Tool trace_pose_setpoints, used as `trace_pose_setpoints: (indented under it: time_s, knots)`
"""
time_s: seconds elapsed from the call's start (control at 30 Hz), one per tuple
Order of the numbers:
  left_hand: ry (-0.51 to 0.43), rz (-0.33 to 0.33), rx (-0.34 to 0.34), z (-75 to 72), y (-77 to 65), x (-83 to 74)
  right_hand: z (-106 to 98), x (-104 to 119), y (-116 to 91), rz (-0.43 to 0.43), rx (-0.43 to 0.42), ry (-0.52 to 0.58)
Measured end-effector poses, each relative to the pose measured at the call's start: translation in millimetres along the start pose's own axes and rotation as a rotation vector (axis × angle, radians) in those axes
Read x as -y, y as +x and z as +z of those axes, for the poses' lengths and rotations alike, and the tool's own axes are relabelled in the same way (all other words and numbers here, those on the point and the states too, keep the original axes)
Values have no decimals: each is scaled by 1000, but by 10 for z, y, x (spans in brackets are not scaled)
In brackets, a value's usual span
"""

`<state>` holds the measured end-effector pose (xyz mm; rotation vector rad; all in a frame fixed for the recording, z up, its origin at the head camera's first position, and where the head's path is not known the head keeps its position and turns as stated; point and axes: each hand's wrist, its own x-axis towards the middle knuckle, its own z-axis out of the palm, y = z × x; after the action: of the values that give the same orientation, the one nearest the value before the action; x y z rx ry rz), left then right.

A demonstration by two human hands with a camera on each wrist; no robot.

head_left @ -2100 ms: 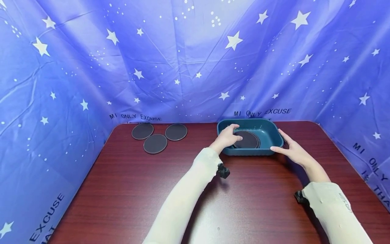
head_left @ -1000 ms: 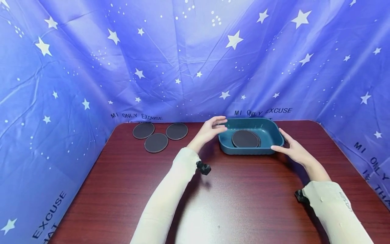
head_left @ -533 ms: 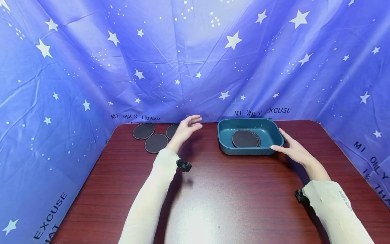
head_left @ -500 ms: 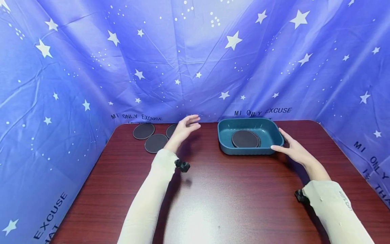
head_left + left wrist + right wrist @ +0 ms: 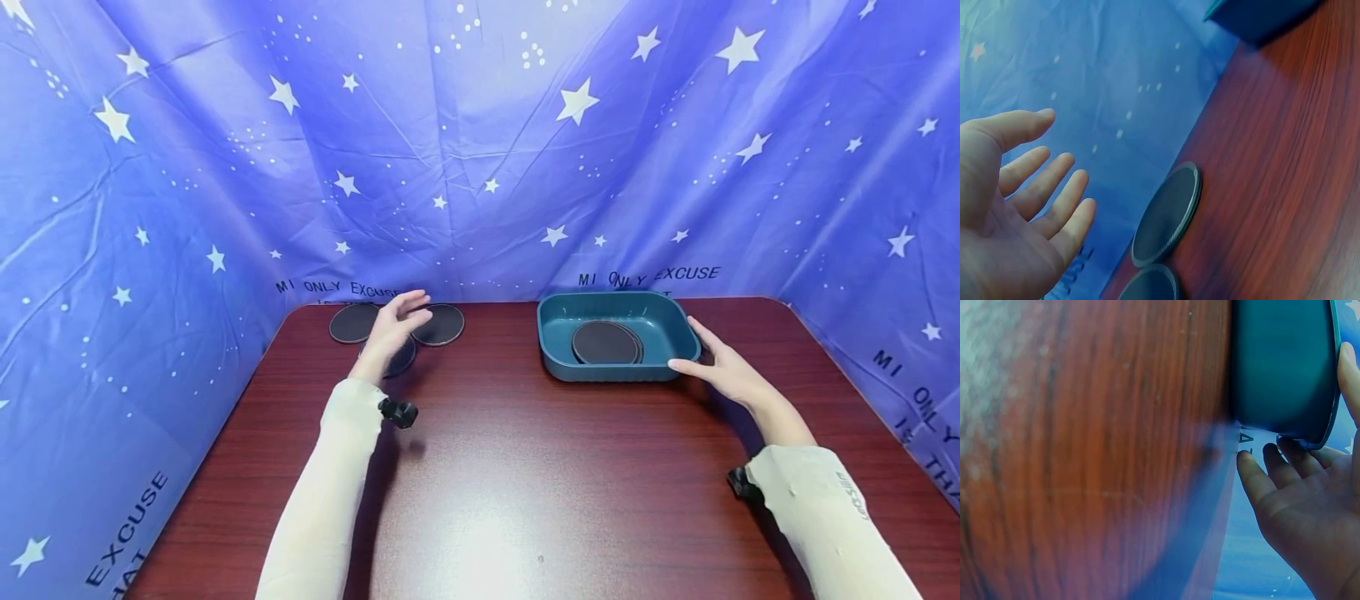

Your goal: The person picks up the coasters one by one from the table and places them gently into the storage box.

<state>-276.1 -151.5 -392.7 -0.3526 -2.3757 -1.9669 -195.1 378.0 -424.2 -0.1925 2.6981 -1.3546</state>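
In the head view my left hand hovers over three dark round coasters at the table's back left, fingers apart and nothing in them. It partly covers the front coaster; the left coaster and right coaster flank it. The left wrist view shows that palm facing sideways beside a thin coaster. At the back right stands a teal rectangular plastic bin. Stacked coasters lie inside it, slightly offset. My right hand holds the bin's right front corner, thumb at the rim, fingers along the end wall.
The reddish-brown wooden table reaches back to a blue star-print curtain, which also hangs along both sides. A black wrist camera sits below my left hand, another camera by my right wrist.
My left hand has left the bin, where it was over the stacked coasters, and moved left across the table to the three coasters. My right hand and the bin have stayed put.
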Motion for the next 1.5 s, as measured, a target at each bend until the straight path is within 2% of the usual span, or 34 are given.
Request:
trace_pose_setpoints:
  time_s: [0.23,0.4,0.67,0.8,1.13,1.5]
  knots:
    - [37,-96,-71,-279,-53,107,4,-21,17,-5,0,8]
    - [64,-130,-105,-451,-136,161,4,-9,16,-3,0,4]
    - [89,-157,-182,-654,-227,380,2,-7,25,4,2,-3]
    - [78,-169,-216,-712,-287,424,-4,-5,30,6,4,-4]
    - [96,-193,-245,-784,-398,515,-5,-6,34,8,4,-3]
    - [88,-206,-253,-805,-427,612,-2,-16,26,1,1,7]
